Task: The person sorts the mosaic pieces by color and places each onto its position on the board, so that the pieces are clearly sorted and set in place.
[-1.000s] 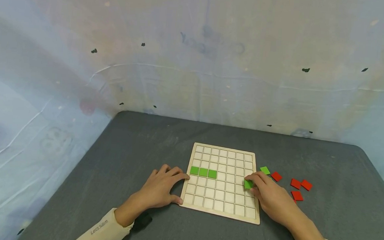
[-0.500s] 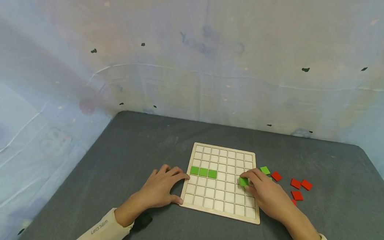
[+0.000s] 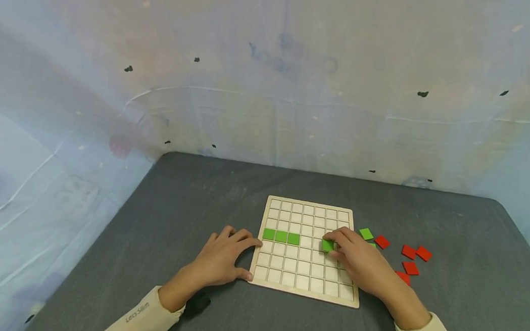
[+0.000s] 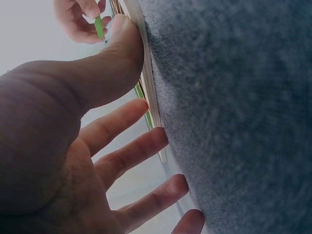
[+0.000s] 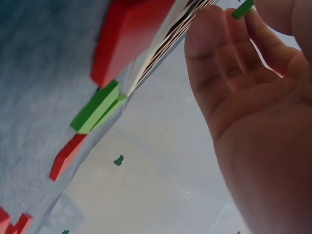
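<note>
A pale wooden grid board point(image 3: 307, 288) lies on the dark table, with three green square tiles point(image 3: 281, 236) side by side in one row from its left edge. My left hand point(image 3: 223, 259) rests at the board's left edge, thumb and index fingertip touching it, the other fingers spread on the table. Over the right part of the board, my right hand point(image 3: 361, 260) pinches another green tile point(image 3: 327, 246) between thumb and fingers. The left wrist view shows this pinched tile point(image 4: 99, 27) held on edge, above the board.
Right of the board lie loose green tiles point(image 3: 366, 234), one partly hidden behind the right hand. Several red tiles point(image 3: 410, 268) are scattered beside them on the table point(image 3: 190, 196). A pale patterned sheet point(image 3: 270, 85) hangs behind the table and along its left side.
My right hand has moved left over the board, carrying the pinched green tile towards the row of three. More of a red tile now shows beside the right wrist. The left hand stays put.
</note>
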Action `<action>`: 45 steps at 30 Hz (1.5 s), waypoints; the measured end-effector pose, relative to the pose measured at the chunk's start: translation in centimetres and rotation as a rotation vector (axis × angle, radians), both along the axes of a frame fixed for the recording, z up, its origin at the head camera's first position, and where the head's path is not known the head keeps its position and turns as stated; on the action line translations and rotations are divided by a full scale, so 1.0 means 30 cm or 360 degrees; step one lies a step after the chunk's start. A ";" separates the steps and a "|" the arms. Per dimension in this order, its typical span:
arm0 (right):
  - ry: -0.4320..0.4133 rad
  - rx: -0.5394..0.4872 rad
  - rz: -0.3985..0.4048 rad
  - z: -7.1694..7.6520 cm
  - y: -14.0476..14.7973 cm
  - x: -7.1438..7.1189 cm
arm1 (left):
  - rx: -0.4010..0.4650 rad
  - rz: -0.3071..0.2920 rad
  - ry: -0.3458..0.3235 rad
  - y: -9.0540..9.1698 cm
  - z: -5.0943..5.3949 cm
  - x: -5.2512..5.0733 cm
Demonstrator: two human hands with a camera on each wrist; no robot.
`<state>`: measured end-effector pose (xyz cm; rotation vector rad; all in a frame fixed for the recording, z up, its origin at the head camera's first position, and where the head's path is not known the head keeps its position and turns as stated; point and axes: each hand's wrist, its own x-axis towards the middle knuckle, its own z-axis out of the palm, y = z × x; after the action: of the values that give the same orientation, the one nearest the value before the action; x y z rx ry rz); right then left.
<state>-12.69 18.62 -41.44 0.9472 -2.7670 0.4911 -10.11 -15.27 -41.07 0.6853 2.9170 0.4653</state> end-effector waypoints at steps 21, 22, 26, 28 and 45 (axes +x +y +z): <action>0.0176 0.0136 0.0068 -0.005 -0.062 -0.016 | 0.0009 -0.0014 0.0024 0.003 0.003 0.003; 0.0202 0.0144 0.0075 -0.007 -0.064 -0.016 | 0.0008 -0.0015 0.0027 0.003 0.002 0.002; 0.0232 0.0161 0.0080 -0.010 -0.072 -0.017 | 0.0009 -0.0010 0.0028 0.003 0.004 0.003; 0.0214 0.0166 0.0074 -0.012 -0.078 -0.021 | 0.0008 -0.0004 0.0021 0.003 0.004 0.003; 0.0017 0.0150 0.0033 -0.002 -0.118 -0.051 | 0.0027 -0.0006 0.0035 0.001 0.005 0.003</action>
<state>-14.22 15.07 -41.48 0.9965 -2.7954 0.3605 -10.02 -15.24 -40.93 0.7025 2.9350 0.4855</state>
